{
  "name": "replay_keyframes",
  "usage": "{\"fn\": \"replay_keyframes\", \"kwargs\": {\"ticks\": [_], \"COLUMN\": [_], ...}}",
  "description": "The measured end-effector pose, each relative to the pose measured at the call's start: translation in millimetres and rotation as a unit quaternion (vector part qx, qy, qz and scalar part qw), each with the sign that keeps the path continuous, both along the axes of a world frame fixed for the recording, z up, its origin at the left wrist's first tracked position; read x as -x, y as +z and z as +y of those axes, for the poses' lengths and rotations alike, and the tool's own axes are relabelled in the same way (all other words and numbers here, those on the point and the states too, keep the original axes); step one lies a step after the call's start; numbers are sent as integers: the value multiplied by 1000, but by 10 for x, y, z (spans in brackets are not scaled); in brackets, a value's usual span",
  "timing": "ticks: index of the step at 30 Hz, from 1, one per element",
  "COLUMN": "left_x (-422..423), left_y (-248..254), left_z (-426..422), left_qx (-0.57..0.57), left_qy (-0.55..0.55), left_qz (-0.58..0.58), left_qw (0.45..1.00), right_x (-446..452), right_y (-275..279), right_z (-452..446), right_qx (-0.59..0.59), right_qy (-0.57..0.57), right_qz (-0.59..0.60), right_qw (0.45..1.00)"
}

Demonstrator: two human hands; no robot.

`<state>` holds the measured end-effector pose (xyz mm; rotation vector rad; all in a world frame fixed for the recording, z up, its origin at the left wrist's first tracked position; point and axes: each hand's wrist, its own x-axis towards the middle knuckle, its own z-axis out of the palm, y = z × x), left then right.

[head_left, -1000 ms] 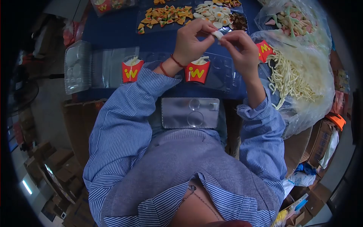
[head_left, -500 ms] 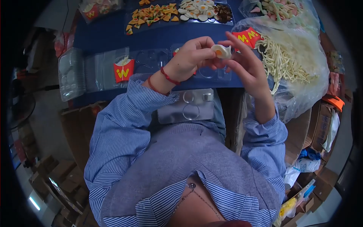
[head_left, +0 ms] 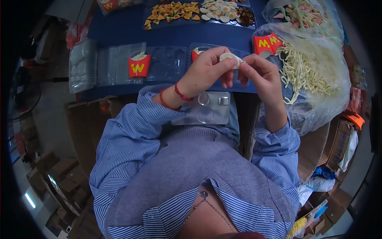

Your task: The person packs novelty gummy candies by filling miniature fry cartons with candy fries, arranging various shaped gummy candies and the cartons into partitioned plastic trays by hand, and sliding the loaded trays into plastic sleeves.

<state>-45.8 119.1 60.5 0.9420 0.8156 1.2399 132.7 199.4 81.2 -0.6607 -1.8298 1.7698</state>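
Note:
My left hand [head_left: 211,69] pinches a white fried-egg-shaped candy [head_left: 229,59] with an orange centre. At the candy's right edge, the thumb and index finger of my right hand [head_left: 260,75] are pressed together on it. Behind my left hand, a red fries box [head_left: 195,53] is partly hidden. Another red box [head_left: 139,65] with white sticks stands in a clear tray [head_left: 164,63] to the left. Flat red boxes [head_left: 266,44] lie beyond my right hand, beside pale candy strings [head_left: 304,77] on a plastic bag.
At the far side are orange triangle candies [head_left: 171,12], more egg candies [head_left: 219,11] and dark brown pieces [head_left: 244,16]. Stacked clear trays [head_left: 82,65] stand at the left. A clear tray [head_left: 205,107] rests on the lap. A bag of pastel candies [head_left: 304,15] lies at far right.
Both hands have come down toward the body from a second ago, still holding the egg candy. My right fingers, spread half a second ago, have closed at its edge. The camera view has shifted.

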Motion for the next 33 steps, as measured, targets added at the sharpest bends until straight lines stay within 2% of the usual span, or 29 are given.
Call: {"fn": "replay_keyframes", "kwargs": {"ticks": [2, 5, 6, 8, 9, 10, 11, 12, 13, 14, 16, 17, 18, 20, 21, 23, 27, 29, 30, 32, 33], "left_x": [-86, -40, -50, -101, -136, -184, -208, -165, -79, -11, 53, -11, -80, -116, -109, -83, 33, 67, 77, 82, 58], "left_y": [91, 30, 38, 89, 132, 184, 206, 150, 39, -46, -28, 32, 81, 129, 145, 181, 215, 209, 206, 195, 178], "left_z": [-7, -16, -23, -59, -77, -101, -112, -79, -30, -16, -41, -103, -160, -133, -128, -140, -147, -152, -158, -165, -176], "left_qx": [33, 15, 16, 46, 46, 56, 65, 65, 69, 73, 85, 96, 106, 83, 67, 52, 36, 31, 24, 18, 29], "left_qy": [64, 48, 48, 48, 48, 29, 10, 9, 68, 128, 153, 63, -30, -61, -63, -65, -99, -119, -125, -129, -116], "left_qz": [10, 14, 14, -90, -89, -143, -197, -198, -253, -306, -278, -218, -159, -146, -112, -78, -4, 20, 34, 48, 32], "left_qw": [997, 999, 999, 994, 994, 988, 978, 978, 963, 940, 944, 969, 981, 984, 989, 993, 994, 992, 991, 990, 992], "right_x": [-5, -8, -8, -9, -10, -14, -15, -16, -25, -129, -363, -341, -279, -198, -178, -125, -92, -123, -131, -132, -129], "right_y": [6, 18, 3, -31, -53, -64, -68, -68, -64, -3, 143, 115, 144, 294, 295, 274, 287, 297, 291, 267, 247], "right_z": [-25, -85, -114, -191, -240, -272, -281, -283, -287, -252, -162, -240, -319, -379, -382, -361, -359, -338, -329, -312, -310], "right_qx": [-22, -32, -76, -117, -174, -229, -229, -205, -177, -178, -205, -191, -175, -194, -195, -335, -317, -217, -217, -114, -113], "right_qy": [-7, -17, -39, -60, -92, -124, -124, -161, -195, -192, -267, -275, -225, -127, -128, -84, -73, -38, -37, -4, -3], "right_qz": [-9, -39, -24, -9, 48, 103, 102, 237, 365, 364, 361, 237, 139, -50, -53, -72, -63, -92, -92, -76, -76], "right_qw": [1000, 999, 996, 991, 979, 960, 960, 936, 893, 894, 870, 912, 948, 971, 971, 936, 943, 971, 971, 991, 991]}}
